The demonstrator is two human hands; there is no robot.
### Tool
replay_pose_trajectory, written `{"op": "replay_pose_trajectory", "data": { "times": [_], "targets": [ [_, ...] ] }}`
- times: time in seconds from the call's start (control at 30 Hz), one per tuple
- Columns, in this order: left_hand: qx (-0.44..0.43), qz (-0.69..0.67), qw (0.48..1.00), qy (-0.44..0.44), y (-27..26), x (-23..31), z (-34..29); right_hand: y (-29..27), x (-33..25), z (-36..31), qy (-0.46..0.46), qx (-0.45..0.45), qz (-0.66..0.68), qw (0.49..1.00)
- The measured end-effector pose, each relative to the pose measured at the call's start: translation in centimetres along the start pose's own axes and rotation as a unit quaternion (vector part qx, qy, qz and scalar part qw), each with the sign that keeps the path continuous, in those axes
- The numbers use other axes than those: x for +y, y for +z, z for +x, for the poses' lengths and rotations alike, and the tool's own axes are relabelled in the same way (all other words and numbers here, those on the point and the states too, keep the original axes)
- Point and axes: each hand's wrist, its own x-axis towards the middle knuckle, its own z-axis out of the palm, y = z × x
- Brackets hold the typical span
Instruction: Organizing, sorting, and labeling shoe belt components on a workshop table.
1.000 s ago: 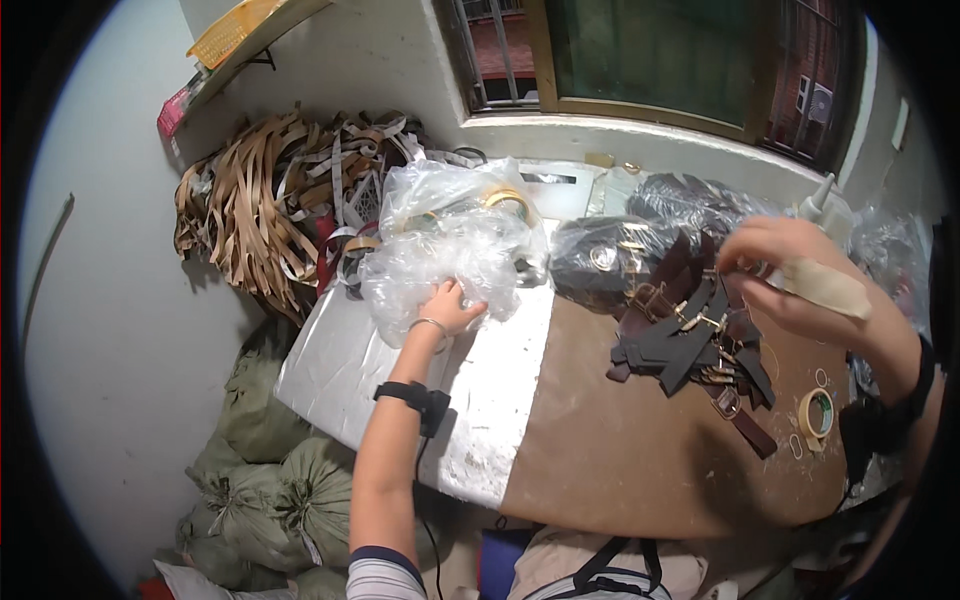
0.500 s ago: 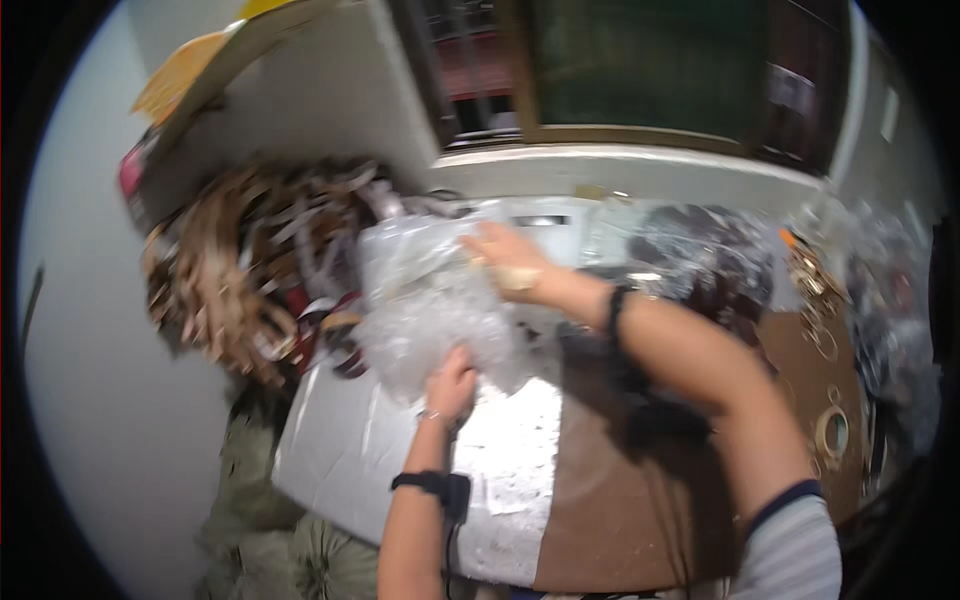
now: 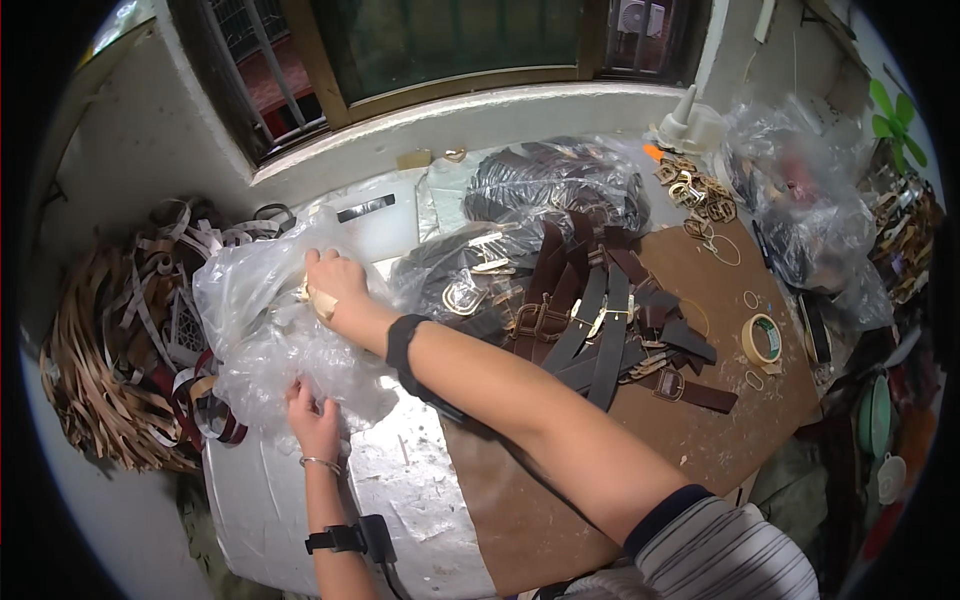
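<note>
**A:** ok what's on the far left?

**B:** Big messy heap of tan and brown strips [image 3: 95, 390], right up against the wall. Just right of that is the crinkly clear plastic [image 3: 250, 355], bunched up on the pale left part of the table [image 3: 255, 510].

**A:** And the hands?

**B:** Both at the plastic. Left hand [image 3: 316, 428] is at its lower edge, thumb and fingers a bit apart, bracelet [image 3: 320, 463] on the wrist. Can't tell if it's actually pinching any of it. Right hand [image 3: 340, 288] is higher up and a little further right, fingers curled over the plastic, with a tan patch [image 3: 322, 303] near the thumb side. The fingertips are hard to make out, so I can't tell if it's gripping either.

**A:** What's past the right arm?

**B:** Dark stuff in a clear bag [image 3: 555, 185] towards the window, and in front of it a pile of dark brown and black straps [image 3: 600, 330] with gold-coloured buckles, partly over the brown sheet [image 3: 560, 500]. Then loose metal pieces [image 3: 705, 195] near the back, a tape roll [image 3: 762, 340] nearer the right edge, and a green fan [image 3: 897, 125] way over on the far right.
</note>
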Motion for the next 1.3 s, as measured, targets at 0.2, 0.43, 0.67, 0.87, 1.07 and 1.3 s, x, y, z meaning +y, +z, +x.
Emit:
{"op": "replay_pose_trajectory", "data": {
  "times": [0.2, 0.43, 0.67, 0.87, 1.07, 1.3],
  "targets": [
    [-0.062, 0.237, 0.959, 0.146, 0.9, -7.7, 0.2, -1.0, -7.6, -5.2, -0.249, 0.199, 0.122, 0.94],
    [-0.131, -0.101, 0.985, 0.048, -3.4, 0.3, -3.1, 6.1, -6.9, -8.0, -0.255, -0.176, 0.064, 0.949],
    [-0.086, 0.063, 0.989, 0.099, -10.7, 11.8, -10.0, 2.9, -3.8, -7.9, -0.263, -0.166, 0.088, 0.946],
    [-0.014, 0.047, 0.977, 0.209, -12.7, 19.3, -18.2, -20.8, 2.3, -21.2, -0.303, -0.25, 0.207, 0.896],
    [-0.124, -0.092, 0.941, 0.302, -8.1, 23.5, -25.4, -40.9, 16.3, -40.0, -0.029, -0.436, 0.189, 0.879],
    [-0.282, -0.145, 0.866, 0.388, 1.1, 28.9, -31.7, -43.2, 27.7, -46.7, 0.244, -0.014, 0.044, 0.969]
  ]
}}
